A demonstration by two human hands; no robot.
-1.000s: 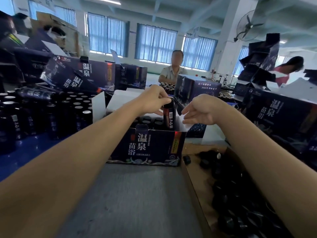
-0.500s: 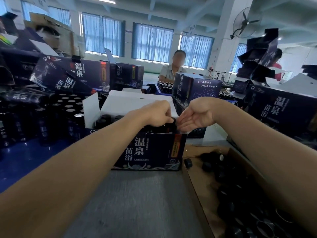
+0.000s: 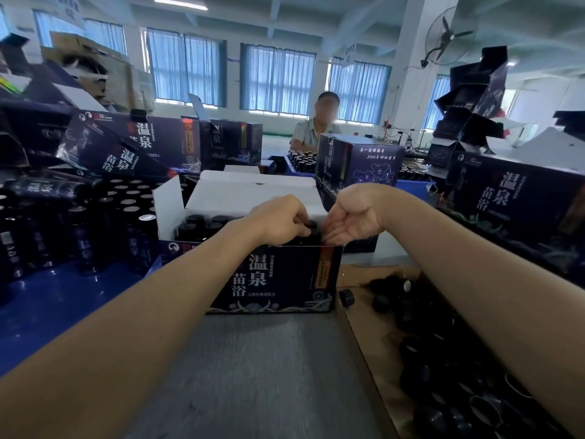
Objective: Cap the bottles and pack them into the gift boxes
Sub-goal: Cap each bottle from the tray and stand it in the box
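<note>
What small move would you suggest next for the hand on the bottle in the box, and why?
Probably the left hand should let go of the bottle: it seems seated in the gift box, cap about level with the other bottles.

a factory packing floor: stacked dark navy printed cardboard gift boxes (image 3: 139,144) at far left, rows of dark labelled bottles (image 3: 79,229) on the left, loose black plastic caps (image 3: 421,353) near right, a wall-mounted metal fan (image 3: 446,36) far right, tall blue-curtained windows (image 3: 275,80) beyond.
</note>
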